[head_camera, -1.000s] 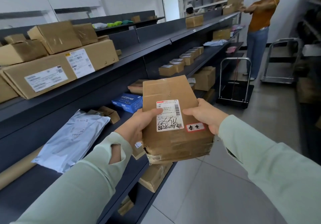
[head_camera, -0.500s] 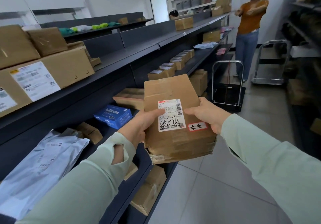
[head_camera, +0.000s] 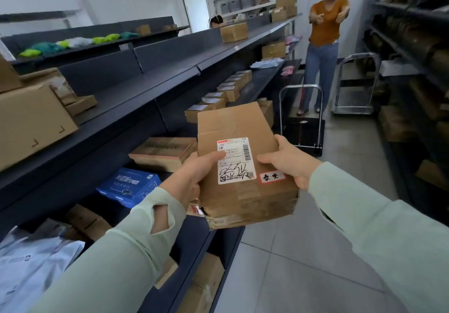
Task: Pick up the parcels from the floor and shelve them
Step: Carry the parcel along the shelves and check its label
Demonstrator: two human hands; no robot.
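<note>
While L hand + R hand fingers clasp parcel | parcel btwn them

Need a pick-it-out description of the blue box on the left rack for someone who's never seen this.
On the dark grey shelving rack along the left, look at the lower tier level with the left hand gripping the labelled cardboard parcel. There, next to a flat brown cardboard parcel, lies a rectangular blue printed carton. It is the only blue box among brown cartons.

The parcel hides most of your fingers; the near-left pale bag (a mailer) runs off the edge.
</note>
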